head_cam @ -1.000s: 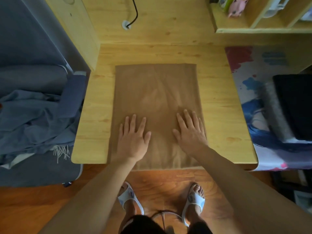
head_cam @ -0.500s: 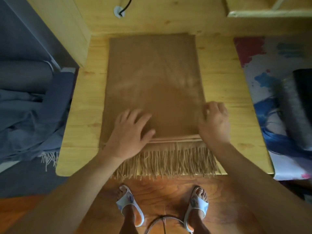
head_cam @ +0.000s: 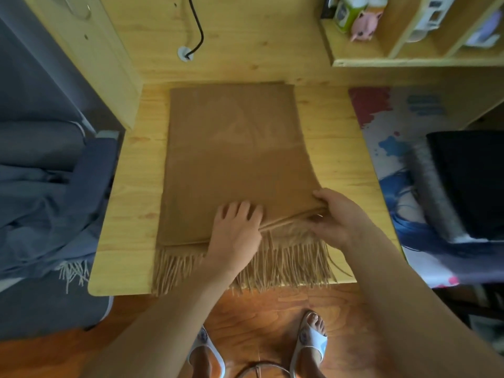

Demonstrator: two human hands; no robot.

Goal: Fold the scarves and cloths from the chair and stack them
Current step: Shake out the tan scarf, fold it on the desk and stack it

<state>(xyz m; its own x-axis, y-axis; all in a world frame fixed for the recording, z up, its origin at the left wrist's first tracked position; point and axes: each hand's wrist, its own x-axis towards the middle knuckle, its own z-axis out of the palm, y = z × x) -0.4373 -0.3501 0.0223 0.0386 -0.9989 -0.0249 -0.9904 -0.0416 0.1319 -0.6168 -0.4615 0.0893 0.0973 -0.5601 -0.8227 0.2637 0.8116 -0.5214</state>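
Tan wool-like scarf with fringe is lying folded on the light wooden table, fringe hanging over the near edge. The left hand is pressing flat on it with straight fingers; the right hand is pinching the layered edge. A blue-grey fringed cloth is draping over the grey chair at left, a paint-splashed mat lying right.

right hand pinches tan scarf edge.
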